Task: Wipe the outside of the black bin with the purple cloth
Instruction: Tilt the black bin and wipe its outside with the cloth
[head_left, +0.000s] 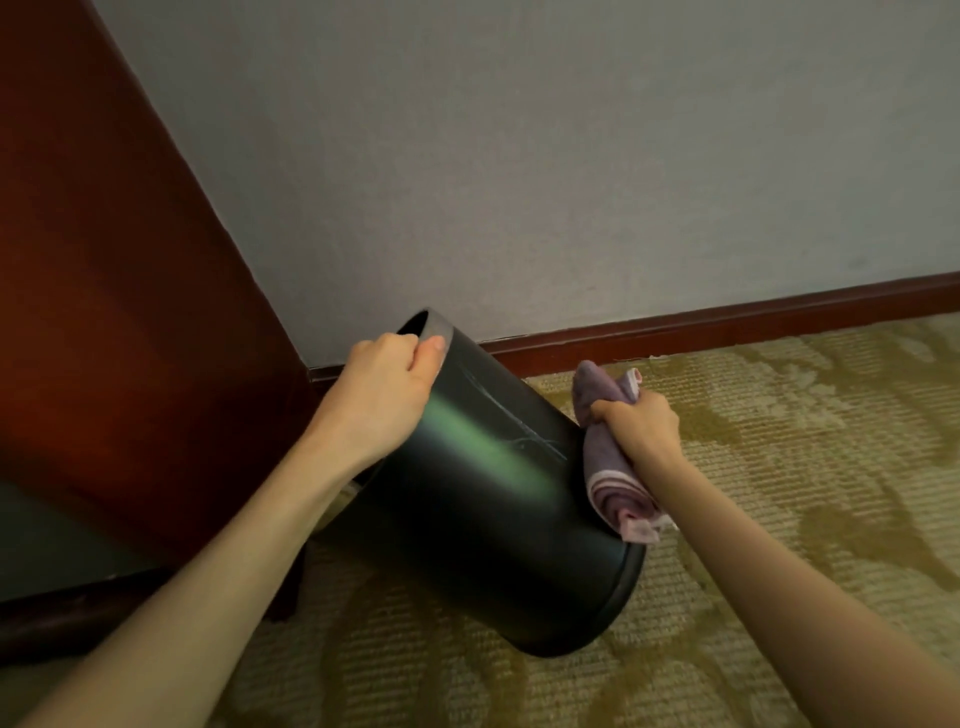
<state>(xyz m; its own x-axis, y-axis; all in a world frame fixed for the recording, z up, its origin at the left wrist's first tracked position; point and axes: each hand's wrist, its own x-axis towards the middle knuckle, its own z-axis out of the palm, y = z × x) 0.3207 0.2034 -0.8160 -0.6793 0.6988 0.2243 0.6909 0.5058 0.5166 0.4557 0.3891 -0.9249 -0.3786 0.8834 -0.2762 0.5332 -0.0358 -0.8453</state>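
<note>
A pale grey wall (571, 156) fills the upper part of the room, and a patterned yellow-green carpet (779, 478) covers the floor below it. A tall red-brown wooden panel (104, 312) stands at the left, and a dark red skirting board (727, 318) runs along the foot of the wall.

Near the corner where panel and wall meet, the black bin (467, 530) is tipped over at an angle, with its open mouth toward the corner and its base toward the person. I cannot tell whether the base touches the carpet.

Both bare arms reach forward. The left hand (384, 384) is at the bin's upper rim (441, 326), with the thumb lying along the outside of the rim and the fingers curled over the edge, gripping it. The right hand (641, 426) is at the bin's right side, fingers closed tight around the bunched purple cloth (608, 467).

The cloth sticks out above and below the fist and lies against the bin's outer wall, toward its base end. Pale streaks mark the wall between the two hands.
</note>
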